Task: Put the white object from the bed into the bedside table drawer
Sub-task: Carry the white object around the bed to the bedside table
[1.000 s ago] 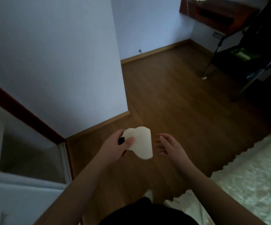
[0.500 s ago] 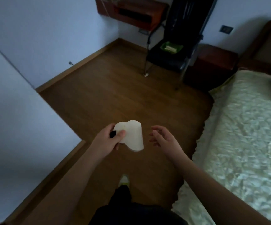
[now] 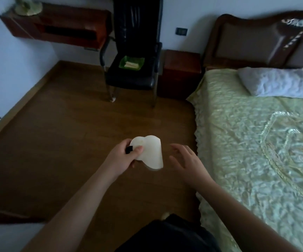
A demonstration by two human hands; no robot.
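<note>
My left hand [image 3: 122,156] is shut on the white object [image 3: 151,153], a pale rounded piece with a small black part under my thumb, held above the wooden floor. My right hand [image 3: 187,160] hovers just right of it, fingers spread, holding nothing and not touching it. The bed [image 3: 256,151] with a green quilted cover runs along the right. The dark wooden bedside table [image 3: 180,73] stands at the far end, between the bed's headboard and a black chair; its front shows no open drawer.
A black chair [image 3: 134,77] with a green tray [image 3: 131,64] on its seat stands left of the bedside table. A wall-mounted wooden shelf [image 3: 59,24] hangs at the far left. A white pillow [image 3: 278,82] lies at the head of the bed. Open wooden floor [image 3: 65,133] stretches ahead.
The view has swung right from a wall corner to the bed, chair and bedside table. My left hand keeps holding the white object; the right hand stays open beside it.
</note>
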